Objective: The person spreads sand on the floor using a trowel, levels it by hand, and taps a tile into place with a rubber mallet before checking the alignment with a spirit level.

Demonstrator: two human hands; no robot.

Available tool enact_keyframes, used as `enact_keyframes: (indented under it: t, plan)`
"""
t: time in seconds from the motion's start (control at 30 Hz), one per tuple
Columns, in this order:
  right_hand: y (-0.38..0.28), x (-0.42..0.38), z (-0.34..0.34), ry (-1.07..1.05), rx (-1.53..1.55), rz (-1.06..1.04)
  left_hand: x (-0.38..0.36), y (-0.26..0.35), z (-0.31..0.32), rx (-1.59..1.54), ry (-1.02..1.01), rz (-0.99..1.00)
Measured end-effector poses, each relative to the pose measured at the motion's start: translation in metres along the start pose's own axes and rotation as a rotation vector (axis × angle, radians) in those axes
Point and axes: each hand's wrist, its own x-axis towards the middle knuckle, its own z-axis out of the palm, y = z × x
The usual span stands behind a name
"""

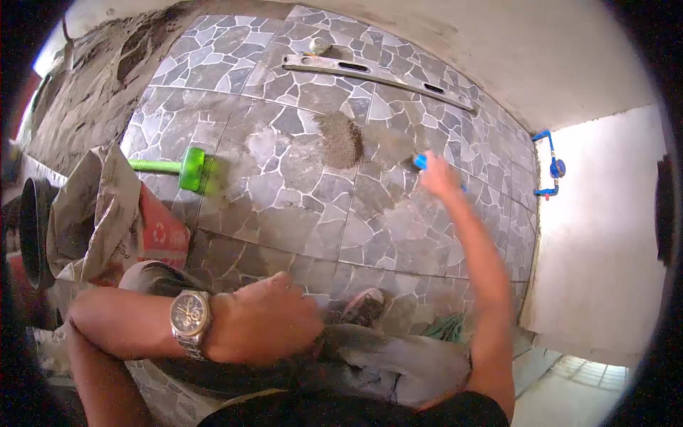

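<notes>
Here, right hand (440,178) grips blue item (420,162) over tiles (284,213), near powder (341,141); left hand (267,319) well apart, cannot tell if holding anything.

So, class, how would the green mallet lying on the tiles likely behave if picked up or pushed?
The green mallet would probably feel head-heavy, since its chunky head sits at the end of a slimmer handle. Pushed, it seems unlikely to roll far, with that handle sticking out sideways. Its thick head suggests it isn't fragile.
</notes>
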Motion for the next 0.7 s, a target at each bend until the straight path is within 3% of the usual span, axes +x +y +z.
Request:
enact_keyframes:
  t: [0.2,0.37,0.7]
  plan:
    - [0.012,0.033,-0.015,0.037,-0.167,-0.153,0.018,-0.01,0.007,-0.042,0.018,0.067]
    - [0.005,0.054,-0.025,0.045,-0.226,-0.232,0.046,-0.023,-0.016,-0.118,-0.198,-0.048]
    - [0.014,0.076,-0.034,0.129,-0.321,-0.376,0.063,-0.047,-0.007,-0.208,-0.068,-0.048]
